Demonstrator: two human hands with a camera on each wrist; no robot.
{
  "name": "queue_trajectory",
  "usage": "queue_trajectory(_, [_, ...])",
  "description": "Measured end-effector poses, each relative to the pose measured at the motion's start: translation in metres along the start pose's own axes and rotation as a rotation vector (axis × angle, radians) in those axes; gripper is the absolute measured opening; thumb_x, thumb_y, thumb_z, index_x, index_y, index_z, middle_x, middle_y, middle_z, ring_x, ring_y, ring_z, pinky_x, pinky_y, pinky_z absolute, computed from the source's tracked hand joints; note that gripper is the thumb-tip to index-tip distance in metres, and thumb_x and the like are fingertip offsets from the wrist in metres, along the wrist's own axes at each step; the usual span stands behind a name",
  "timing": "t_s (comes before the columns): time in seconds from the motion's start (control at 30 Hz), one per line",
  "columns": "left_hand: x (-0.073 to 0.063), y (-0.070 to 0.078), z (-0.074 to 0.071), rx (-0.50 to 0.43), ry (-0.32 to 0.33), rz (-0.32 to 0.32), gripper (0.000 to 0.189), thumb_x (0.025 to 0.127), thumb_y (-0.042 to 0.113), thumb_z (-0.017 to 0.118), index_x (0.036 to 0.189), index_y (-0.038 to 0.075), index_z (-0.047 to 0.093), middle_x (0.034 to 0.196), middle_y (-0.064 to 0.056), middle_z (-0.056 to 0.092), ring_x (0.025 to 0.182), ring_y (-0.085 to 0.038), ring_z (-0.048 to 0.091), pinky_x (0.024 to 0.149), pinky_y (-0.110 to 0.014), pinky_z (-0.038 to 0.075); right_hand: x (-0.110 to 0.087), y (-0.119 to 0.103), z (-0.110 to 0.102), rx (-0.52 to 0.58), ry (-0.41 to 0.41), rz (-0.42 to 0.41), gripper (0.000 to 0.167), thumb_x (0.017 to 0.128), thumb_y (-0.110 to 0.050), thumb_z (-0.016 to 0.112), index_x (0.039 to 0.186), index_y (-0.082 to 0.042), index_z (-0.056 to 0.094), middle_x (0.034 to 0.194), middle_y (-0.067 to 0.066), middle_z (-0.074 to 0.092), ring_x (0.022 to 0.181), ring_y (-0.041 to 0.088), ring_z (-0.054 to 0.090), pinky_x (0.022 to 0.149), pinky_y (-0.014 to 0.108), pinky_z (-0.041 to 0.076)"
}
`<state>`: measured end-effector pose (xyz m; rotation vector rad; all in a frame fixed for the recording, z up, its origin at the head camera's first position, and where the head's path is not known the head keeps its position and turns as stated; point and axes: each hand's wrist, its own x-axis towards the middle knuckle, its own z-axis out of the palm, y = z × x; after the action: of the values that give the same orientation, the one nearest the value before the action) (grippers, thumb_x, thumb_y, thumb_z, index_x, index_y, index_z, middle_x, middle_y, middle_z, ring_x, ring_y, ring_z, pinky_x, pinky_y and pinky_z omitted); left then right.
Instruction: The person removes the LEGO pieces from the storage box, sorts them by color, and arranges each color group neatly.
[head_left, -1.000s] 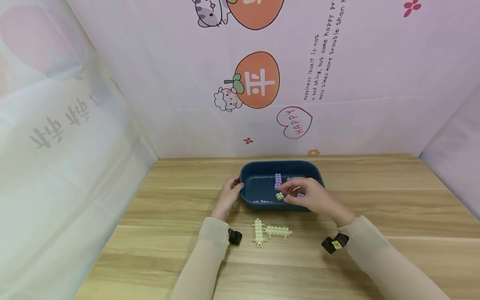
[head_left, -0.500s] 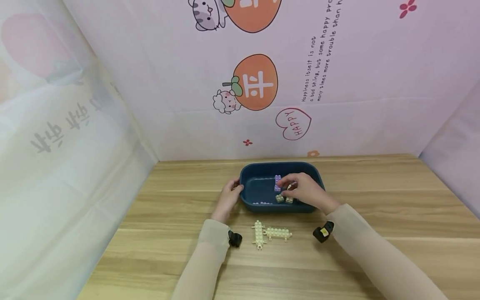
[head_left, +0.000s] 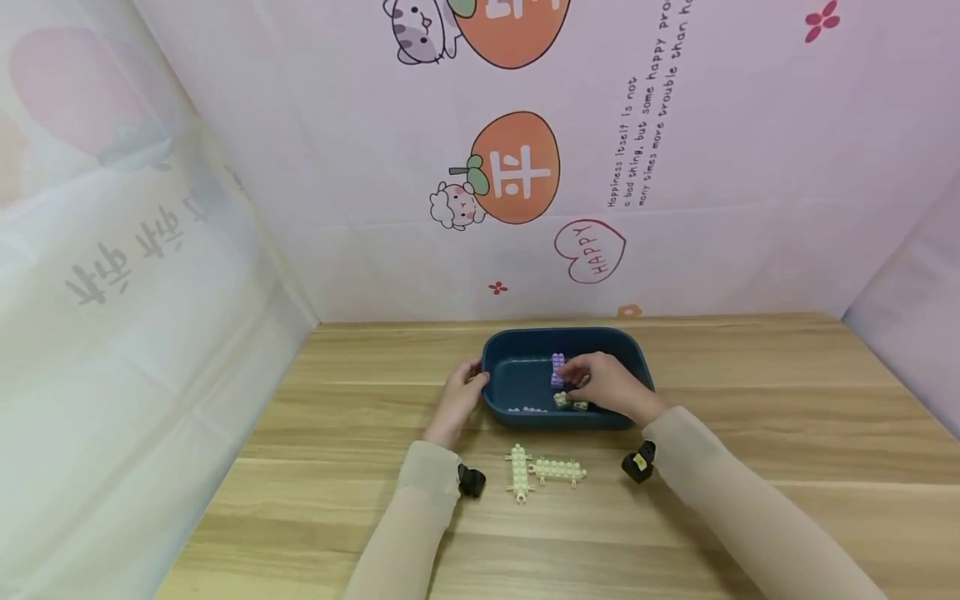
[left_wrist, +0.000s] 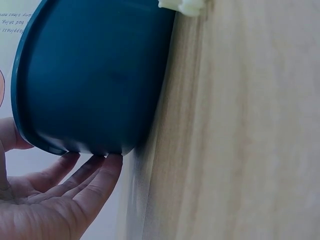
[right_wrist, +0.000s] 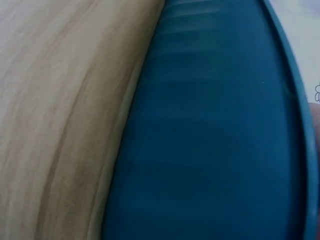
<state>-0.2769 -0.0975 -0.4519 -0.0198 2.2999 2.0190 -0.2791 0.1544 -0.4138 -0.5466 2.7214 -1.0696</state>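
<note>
A dark blue plastic basin [head_left: 517,419] stands on the table. My left hand [head_left: 457,400] holds its left end, thumb at the rim and fingers against the outer wall, as the left wrist view shows of the hand [left_wrist: 55,200]. Inside the basin, my right hand [head_left: 611,385] reaches down with bent fingers beside a purple studded brick piece [head_left: 558,367] and a small pale green brick [head_left: 562,400]. Another small pale brick [head_left: 581,406] lies under the thumb. Whether the fingers pinch anything is hidden. The right wrist view shows mostly the basin's outer wall [right_wrist: 200,130].
In front of the basin lie two pale yellow studded toy pieces with side clips, one lengthwise [head_left: 519,473] and one crosswise [head_left: 558,470]. Small purple bits [head_left: 528,409] show along the basin's front inside. A printed cloth [head_left: 375,208] hangs behind the wooden table [head_left: 360,417].
My right hand has moved left and lower within the basin, nearer the purple piece and small bricks. The left hand keeps its place on the basin's end.
</note>
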Motion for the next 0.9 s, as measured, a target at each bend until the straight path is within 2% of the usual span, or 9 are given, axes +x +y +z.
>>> queue_trajectory(0.3, [0.003,0.009,0.001,-0.001,0.001,0.025,0.043,0.100,0.013,0.048,0.140,0.001,0.047,0.141,-0.018,0.050,0.129,-0.031,0.048,0.107,-0.043,0.043,0.003,0.002,-0.004,-0.051,-0.049,-0.005,0.026,0.084,0.004,0.069,0.109,-0.003,0.071,0.104,0.010,0.068,0.092,0.022,0.060,0.082,0.038,0.055])
queue_trajectory(0.63, [0.003,0.007,-0.002,-0.024,-0.053,-0.006,0.046,0.099,0.009,0.047,0.143,-0.005,0.041,0.145,-0.024,0.044,0.132,-0.036,0.044,0.108,-0.048,0.040,0.003,0.002,0.001,-0.033,-0.081,0.029,0.023,0.084,0.004,0.069,0.106,-0.002,0.072,0.101,0.012,0.068,0.091,0.023,0.061,0.081,0.037,0.056])
queue_trajectory(0.73, [0.003,0.007,-0.002,-0.016,-0.048,-0.012,0.045,0.099,0.008,0.047,0.142,-0.006,0.041,0.144,-0.025,0.045,0.131,-0.037,0.044,0.108,-0.048,0.041,0.004,0.002,0.003,-0.038,-0.082,0.027,0.023,0.084,0.004,0.069,0.106,-0.002,0.072,0.100,0.012,0.068,0.090,0.022,0.061,0.080,0.037,0.056])
queue_trajectory(0.9, [0.001,0.002,-0.002,-0.016,-0.017,-0.003,0.043,0.099,0.011,0.049,0.140,-0.001,0.046,0.142,-0.019,0.049,0.129,-0.031,0.047,0.107,-0.044,0.042,0.008,0.004,0.006,-0.057,-0.087,0.013,0.022,0.083,0.004,0.070,0.104,-0.002,0.072,0.097,0.010,0.068,0.087,0.020,0.061,0.078,0.036,0.056])
